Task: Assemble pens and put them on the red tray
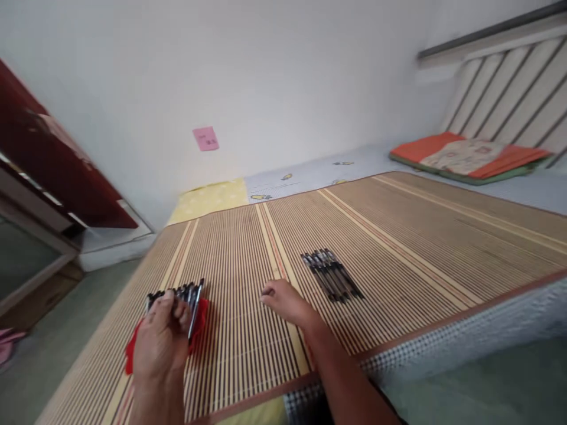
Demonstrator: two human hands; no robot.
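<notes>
Head view showed the left hand point(162, 339) with its fingers point(177, 307) curled shut around a bunch of dark pens point(183, 293), whose tips fanned out just past the knuckles. A red pouch point(200, 321) lay under that hand, showing to the right of the fingers and again beside the wrist. Off to the right of those fingers, well apart, the right hand point(286, 302) rested on the bamboo mat point(398, 248), its fingers point(269, 291) loosely bent and holding nothing, fingertips touching the slats. Just beyond and to the right of that hand lay a second group of pens point(331, 274), set side by side in a neat row on the mat, near the hand but not touching it. The mat covered a bed point(465, 339) with a checked edge. Farther out, past the mat, lay a printed sheet point(305, 174), and far right a folded orange cloth point(469, 156) sat by the striped headboard point(509, 94). A pink note point(205, 139) was stuck on the white wall point(266, 71).
</notes>
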